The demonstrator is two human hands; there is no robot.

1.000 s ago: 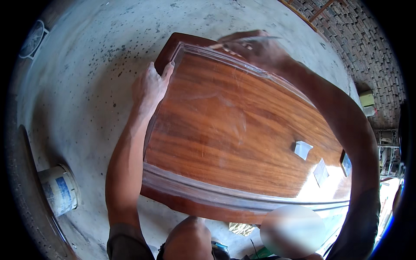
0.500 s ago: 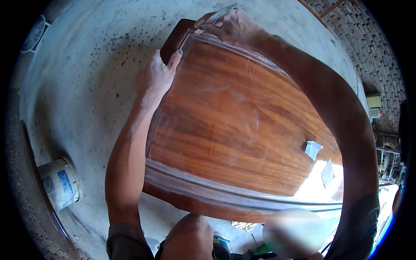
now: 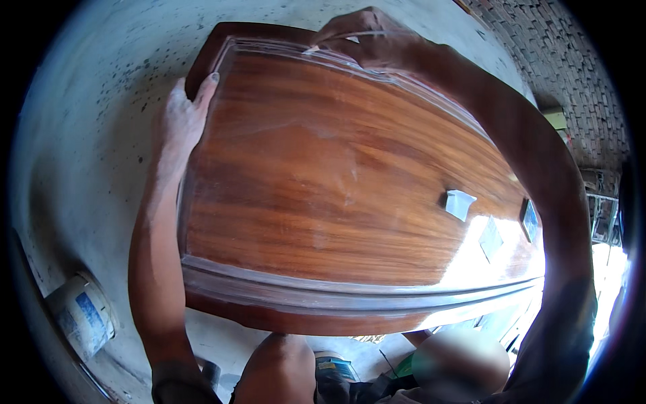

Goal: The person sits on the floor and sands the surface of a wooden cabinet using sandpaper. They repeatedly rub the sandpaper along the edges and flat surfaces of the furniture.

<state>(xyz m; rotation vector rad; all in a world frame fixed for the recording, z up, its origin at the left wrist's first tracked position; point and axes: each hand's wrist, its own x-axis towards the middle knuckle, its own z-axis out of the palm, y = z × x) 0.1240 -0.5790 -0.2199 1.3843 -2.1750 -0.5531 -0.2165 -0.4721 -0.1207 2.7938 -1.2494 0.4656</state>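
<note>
A large reddish-brown wooden panel (image 3: 289,175) with grooved mouldings spreads in front of me, pale dust along its edges. My left hand (image 3: 185,121) grips its left edge near the far corner, thumb on top; the other fingers are mostly hidden. At the far edge, my right hand (image 3: 367,40) is closed, its fingertips pressed against the far moulding (image 3: 269,47). A thin pale folded sheet, seemingly sandpaper, shows only in part at this hand. A folded pale piece of paper (image 3: 460,204) lies on the panel's right part.
A dark flat rectangular piece (image 3: 529,220) lies close to my right forearm, beside a bright reflection. On the left, a white-and-blue bucket (image 3: 82,316) is tilted near the pale floor (image 3: 101,161). My knee (image 3: 276,370) is below the near edge. A brick wall (image 3: 585,87) is at the far right.
My right hand has moved right along the far moulding, away from the far left corner, which now shows. The view has shifted; my left hand still grips the left edge.
</note>
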